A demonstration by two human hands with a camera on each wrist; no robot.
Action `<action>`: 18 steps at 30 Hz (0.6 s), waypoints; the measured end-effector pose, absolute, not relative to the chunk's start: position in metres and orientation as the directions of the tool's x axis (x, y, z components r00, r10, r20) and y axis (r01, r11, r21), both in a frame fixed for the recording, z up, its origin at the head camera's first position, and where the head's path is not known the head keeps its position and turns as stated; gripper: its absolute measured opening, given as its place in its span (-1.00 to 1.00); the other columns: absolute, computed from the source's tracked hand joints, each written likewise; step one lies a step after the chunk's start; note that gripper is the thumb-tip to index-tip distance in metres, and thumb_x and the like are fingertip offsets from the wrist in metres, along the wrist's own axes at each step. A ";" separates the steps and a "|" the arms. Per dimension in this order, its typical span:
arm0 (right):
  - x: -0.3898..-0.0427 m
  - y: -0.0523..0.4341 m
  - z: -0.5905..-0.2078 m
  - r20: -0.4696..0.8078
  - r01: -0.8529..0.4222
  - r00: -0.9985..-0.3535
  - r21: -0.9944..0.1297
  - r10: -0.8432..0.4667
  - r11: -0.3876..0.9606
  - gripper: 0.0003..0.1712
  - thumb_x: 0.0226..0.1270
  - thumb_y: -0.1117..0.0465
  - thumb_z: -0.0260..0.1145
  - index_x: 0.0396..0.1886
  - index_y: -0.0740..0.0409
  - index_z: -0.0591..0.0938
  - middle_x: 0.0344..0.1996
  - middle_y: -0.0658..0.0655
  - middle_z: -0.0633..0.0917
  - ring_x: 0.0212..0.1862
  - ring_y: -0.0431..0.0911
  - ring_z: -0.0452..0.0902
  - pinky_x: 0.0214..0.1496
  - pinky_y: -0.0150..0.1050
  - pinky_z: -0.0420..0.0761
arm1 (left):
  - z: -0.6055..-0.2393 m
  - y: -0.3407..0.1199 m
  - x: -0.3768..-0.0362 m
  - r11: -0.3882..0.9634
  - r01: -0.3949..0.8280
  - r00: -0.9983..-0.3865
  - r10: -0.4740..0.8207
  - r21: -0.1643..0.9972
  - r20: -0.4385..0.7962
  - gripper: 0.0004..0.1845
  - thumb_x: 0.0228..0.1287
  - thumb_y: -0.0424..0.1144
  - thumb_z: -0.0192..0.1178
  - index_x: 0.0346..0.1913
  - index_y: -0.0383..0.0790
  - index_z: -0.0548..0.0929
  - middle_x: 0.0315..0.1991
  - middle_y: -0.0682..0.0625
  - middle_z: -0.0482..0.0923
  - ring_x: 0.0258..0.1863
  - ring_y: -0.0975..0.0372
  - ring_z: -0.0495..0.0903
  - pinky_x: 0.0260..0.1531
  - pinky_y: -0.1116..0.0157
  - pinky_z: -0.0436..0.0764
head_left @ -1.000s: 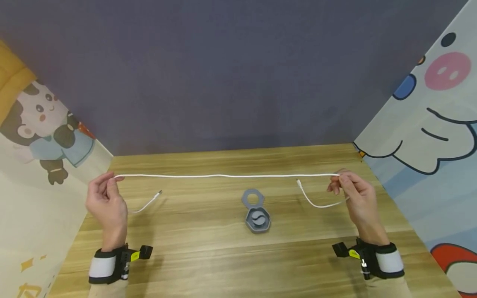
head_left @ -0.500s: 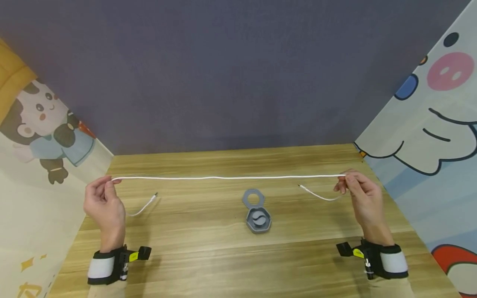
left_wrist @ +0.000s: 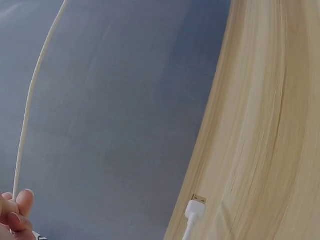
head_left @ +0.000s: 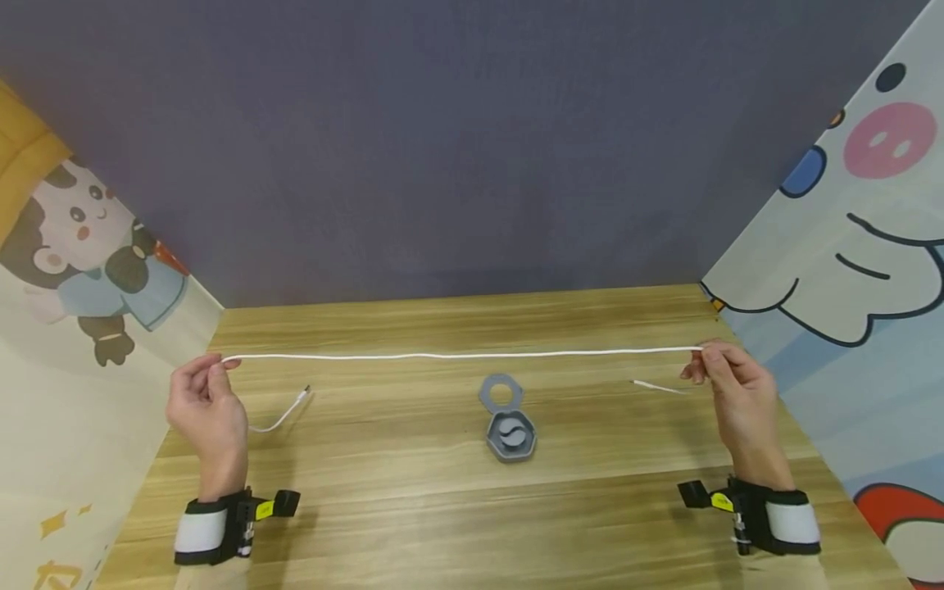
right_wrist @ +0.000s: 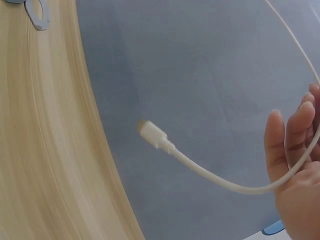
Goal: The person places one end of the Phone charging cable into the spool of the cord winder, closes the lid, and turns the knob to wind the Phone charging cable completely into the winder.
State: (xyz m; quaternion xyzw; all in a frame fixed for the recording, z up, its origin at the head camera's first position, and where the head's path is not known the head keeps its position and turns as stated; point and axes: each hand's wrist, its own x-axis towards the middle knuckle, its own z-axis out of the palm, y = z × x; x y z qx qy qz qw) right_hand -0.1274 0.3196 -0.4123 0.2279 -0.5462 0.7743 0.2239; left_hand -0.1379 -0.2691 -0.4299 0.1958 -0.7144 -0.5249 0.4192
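Note:
A white charging cable (head_left: 442, 356) stretches nearly straight across the head view, held up above the table between both hands. My left hand (head_left: 210, 410) pinches it between thumb and fingers; a short free end hangs beyond, with a USB plug (left_wrist: 195, 207). On the other side my right hand (head_left: 743, 410) pinches the cable, and its free end curves out to a smaller plug (right_wrist: 152, 134). Between the hands, on the table, lies a grey hexagonal case (head_left: 511, 455) with a curved S-shaped slot in its core. A flat ring-shaped lid (head_left: 487, 393) lies against its far side.
The wooden table (head_left: 413, 524) ends at a dark grey back panel (head_left: 457, 164). Printed cartoon side walls stand left (head_left: 44, 426) and right (head_left: 870, 393), close to the hands. Each wrist wears a strap (head_left: 214, 528) with a small camera.
My right hand has moved right and slightly down, and the stretch between the hands is longer. The right free end appears shorter. My left hand has dropped slightly; the case has stayed put.

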 end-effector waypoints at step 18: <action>-0.127 0.263 -0.396 0.463 -0.507 -0.850 -0.849 0.251 -0.150 -0.82 0.52 0.47 0.17 -0.24 0.49 0.68 -0.37 0.07 0.73 -0.43 -0.14 0.34 -0.36 -0.40 0.41 | -0.438 -0.248 -0.138 0.598 0.123 -0.697 -0.516 0.792 0.498 -0.77 0.53 -0.42 0.06 0.04 -0.54 0.60 -0.18 -0.18 0.74 -0.40 0.67 0.45 -0.43 0.66 0.35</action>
